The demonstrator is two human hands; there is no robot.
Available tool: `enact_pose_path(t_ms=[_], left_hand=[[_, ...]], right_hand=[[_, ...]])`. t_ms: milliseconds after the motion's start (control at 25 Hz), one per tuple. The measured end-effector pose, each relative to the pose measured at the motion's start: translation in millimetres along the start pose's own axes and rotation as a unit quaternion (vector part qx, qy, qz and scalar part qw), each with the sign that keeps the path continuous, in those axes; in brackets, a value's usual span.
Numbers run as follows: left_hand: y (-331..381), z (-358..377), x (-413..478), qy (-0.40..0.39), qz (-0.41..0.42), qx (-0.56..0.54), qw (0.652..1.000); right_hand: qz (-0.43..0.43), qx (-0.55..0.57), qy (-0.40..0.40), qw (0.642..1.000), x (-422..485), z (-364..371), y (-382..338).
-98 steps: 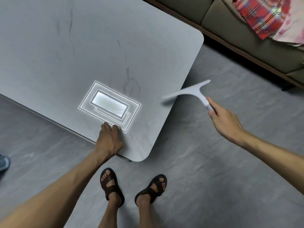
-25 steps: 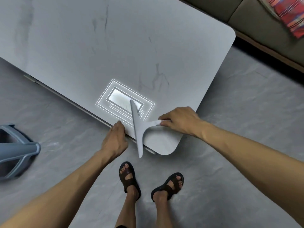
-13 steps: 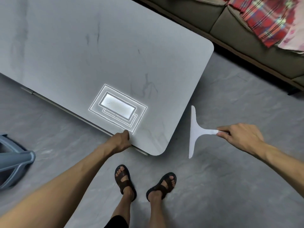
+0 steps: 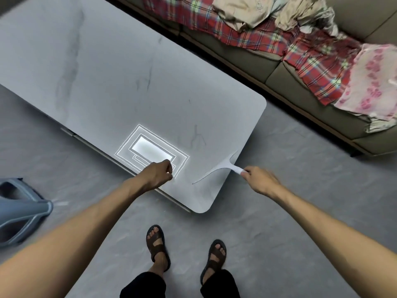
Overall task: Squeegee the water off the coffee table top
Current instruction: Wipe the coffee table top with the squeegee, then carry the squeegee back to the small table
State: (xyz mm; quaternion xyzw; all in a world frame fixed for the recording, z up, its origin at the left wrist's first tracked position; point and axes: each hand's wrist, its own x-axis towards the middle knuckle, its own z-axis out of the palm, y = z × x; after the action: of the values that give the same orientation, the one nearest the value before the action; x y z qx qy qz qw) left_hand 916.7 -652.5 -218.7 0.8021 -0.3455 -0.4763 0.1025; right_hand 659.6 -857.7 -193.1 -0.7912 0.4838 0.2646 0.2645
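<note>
The grey marble-look coffee table top (image 4: 120, 87) fills the upper left, its rounded near corner close to my feet. My right hand (image 4: 258, 179) grips the handle of a white squeegee (image 4: 223, 167), whose blade lies over the table's right edge near that corner. My left hand (image 4: 158, 174) is curled into a loose fist with nothing in it, over the table's near edge, beside a bright reflection of a ceiling light (image 4: 151, 151). No water film is plain to see on the top.
A brown sofa (image 4: 283, 72) with a red plaid cloth (image 4: 311, 59) and other laundry runs along the far right. A blue-grey plastic stool (image 4: 19, 214) stands on the grey floor at left. My sandalled feet (image 4: 159, 244) stand just before the table corner.
My right hand has brought the squeegee from over the floor back onto the table's right edge. My left hand has lifted from gripping the near edge and curled into a fist.
</note>
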Motion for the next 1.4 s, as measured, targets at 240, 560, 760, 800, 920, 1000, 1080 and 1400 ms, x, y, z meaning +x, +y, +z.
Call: enact_pose_path(t_ms=[240,560,760,800,920,1000,1080,1400], left_hand=[[22,4,-18,0.055,-0.032,-0.031,0.997],[43,154,-10,0.109,-0.168,-0.124,0.972],[63,213,-34,0.147,-0.207,-0.208,0.944],[66,223,-42,0.154,-0.216,-0.22,0.939],[69,246,-62,0.17,-0.24,-0.247,0.923],[68,264,-78,0.179,-0.246,-0.264,0.915],[69,281,-96,0.192,-0.255,-0.278,0.906],[87,345,-199,0.251,-0.258,-0.299,0.884]], right_hand=[[0.12,0.333,0.013,0.935,36,-34,7],[0.01,-0.132,0.013,0.991,171,-39,21],[-0.091,-0.128,0.001,0.988,165,17,9],[-0.099,-0.058,-0.007,0.993,149,36,13],[-0.162,-0.022,-0.023,0.986,98,87,33],[-0.176,-0.084,-0.041,0.98,68,115,50],[-0.175,-0.111,-0.058,0.977,44,133,66],[-0.191,-0.161,-0.045,0.967,-44,108,111]])
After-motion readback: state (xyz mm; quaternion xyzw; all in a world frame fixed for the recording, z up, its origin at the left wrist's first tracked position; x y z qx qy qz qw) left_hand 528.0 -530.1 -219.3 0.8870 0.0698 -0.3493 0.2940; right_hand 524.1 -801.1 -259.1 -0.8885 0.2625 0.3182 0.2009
